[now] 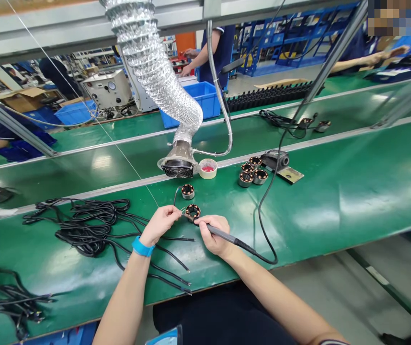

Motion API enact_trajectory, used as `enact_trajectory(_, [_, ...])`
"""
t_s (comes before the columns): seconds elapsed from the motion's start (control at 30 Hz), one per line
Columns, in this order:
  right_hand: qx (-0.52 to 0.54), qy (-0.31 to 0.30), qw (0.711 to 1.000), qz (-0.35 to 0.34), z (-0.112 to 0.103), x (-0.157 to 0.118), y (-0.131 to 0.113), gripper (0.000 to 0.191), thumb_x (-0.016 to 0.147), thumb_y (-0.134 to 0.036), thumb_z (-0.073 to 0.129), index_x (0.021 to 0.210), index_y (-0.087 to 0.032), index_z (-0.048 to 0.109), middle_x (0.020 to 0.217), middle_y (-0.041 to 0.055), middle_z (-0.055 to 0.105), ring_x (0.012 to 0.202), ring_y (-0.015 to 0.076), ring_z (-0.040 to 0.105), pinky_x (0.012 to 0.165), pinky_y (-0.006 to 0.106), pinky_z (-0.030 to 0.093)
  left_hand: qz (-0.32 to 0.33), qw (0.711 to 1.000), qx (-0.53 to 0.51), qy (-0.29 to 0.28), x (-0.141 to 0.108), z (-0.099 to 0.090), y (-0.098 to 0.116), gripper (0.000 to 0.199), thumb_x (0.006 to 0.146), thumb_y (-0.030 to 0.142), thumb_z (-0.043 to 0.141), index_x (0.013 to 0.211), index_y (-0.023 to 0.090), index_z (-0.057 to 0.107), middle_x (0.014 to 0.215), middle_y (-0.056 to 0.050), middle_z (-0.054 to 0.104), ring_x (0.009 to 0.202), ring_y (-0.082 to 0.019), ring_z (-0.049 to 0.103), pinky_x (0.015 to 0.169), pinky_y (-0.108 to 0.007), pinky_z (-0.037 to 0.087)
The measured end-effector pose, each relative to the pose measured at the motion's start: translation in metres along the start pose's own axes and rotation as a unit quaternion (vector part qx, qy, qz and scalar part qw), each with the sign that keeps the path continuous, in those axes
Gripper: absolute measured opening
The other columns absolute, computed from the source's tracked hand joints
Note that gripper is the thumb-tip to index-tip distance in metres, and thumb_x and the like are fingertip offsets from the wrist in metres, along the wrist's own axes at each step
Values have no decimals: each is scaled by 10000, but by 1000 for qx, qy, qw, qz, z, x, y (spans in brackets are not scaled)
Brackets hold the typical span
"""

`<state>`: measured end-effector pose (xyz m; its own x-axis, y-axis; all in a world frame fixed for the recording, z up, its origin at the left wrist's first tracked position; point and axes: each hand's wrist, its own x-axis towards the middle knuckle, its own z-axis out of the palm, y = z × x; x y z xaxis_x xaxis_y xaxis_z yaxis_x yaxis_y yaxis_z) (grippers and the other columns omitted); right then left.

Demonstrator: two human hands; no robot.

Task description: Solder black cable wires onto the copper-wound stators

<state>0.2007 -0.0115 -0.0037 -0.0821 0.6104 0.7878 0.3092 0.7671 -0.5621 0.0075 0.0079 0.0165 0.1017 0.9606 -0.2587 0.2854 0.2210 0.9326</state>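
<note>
My right hand [215, 234] is closed round the grey handle of a soldering iron [223, 234], its tip end at a copper-wound ring [193, 212] on the green bench. My left hand [164, 221], with a blue band at the wrist, pinches a thin wire at the ring's left side; the wire's far end is too small to follow. A second wound ring [188, 191] sits just behind, with a dark lead at its left. Black cables [90, 225] lie in loose coils to the left, several of their ends beneath and beside my left wrist.
A fume duct [178, 160] hangs over the bench beside a roll of tape [208, 169]. Several wound rings [246, 178] stand near an iron holder [277, 160]. The iron's cord [260, 211] loops at the right. More cables [15, 297] lie front left. People work beyond.
</note>
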Motion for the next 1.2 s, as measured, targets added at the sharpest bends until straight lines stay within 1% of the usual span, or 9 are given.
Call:
enact_trajectory(0.17, [2,10,1000,13,0,-1,0,194,908,-178,489,822,-205,660,688,10,730,568,135,676,577,262,521,-8,1000,2,3,1,-1,-3,352,774,490,637,753,141,592,614,45,456,471,-55,276,452,-216,171])
enact_trajectory(0.3, [-6,14,1000,20,0,-2,0,205,913,-202,481,817,-209,662,695,11,732,583,140,684,583,268,527,-4,1000,4,5,2,-2,-4,355,776,490,638,751,138,593,616,43,458,473,-54,284,452,-215,174])
enact_trajectory(0.43, [-2,18,999,27,0,-2,-1,192,907,-188,493,821,-208,663,706,7,734,598,138,690,601,263,536,-3,1000,8,8,2,-1,-4,367,770,501,644,755,137,597,630,38,472,476,-55,289,455,-218,175])
enact_trajectory(0.53, [2,15,1000,23,1,-3,-1,187,906,-187,498,822,-208,664,710,5,734,602,136,691,603,257,535,0,1000,10,11,2,0,-4,380,768,512,646,747,137,595,620,43,459,480,-57,287,461,-219,177])
enact_trajectory(0.67, [1,7,999,35,1,-4,0,198,913,-198,490,821,-211,666,706,0,732,595,134,686,604,256,533,4,1000,11,14,2,0,-5,390,766,519,646,757,132,602,618,44,459,480,-58,286,464,-220,177])
enact_trajectory(0.77, [0,22,998,51,0,-5,0,203,913,-196,489,817,-211,668,705,-5,729,591,130,680,611,256,532,3,1000,9,15,2,0,-6,387,768,519,643,760,135,602,604,46,452,475,-60,287,463,-221,178])
enact_trajectory(0.97, [-24,62,993,96,1,-11,6,215,928,-231,482,832,-204,673,728,9,727,635,150,695,629,281,534,7,1000,11,18,3,0,-9,361,777,496,639,750,139,595,609,42,464,477,-60,296,458,-219,181])
enact_trajectory(1.1, [-28,68,993,96,3,-11,8,214,933,-234,476,856,-202,673,727,12,724,632,149,694,629,279,543,8,1000,13,19,3,0,-8,347,784,483,635,749,139,597,623,39,476,480,-59,298,457,-218,183])
enact_trajectory(1.2, [-40,69,994,74,2,-7,6,206,931,-218,479,860,-204,672,737,11,731,634,145,696,626,270,548,8,1000,14,19,3,0,-7,336,780,473,638,734,143,594,613,41,475,476,-60,298,457,-219,186])
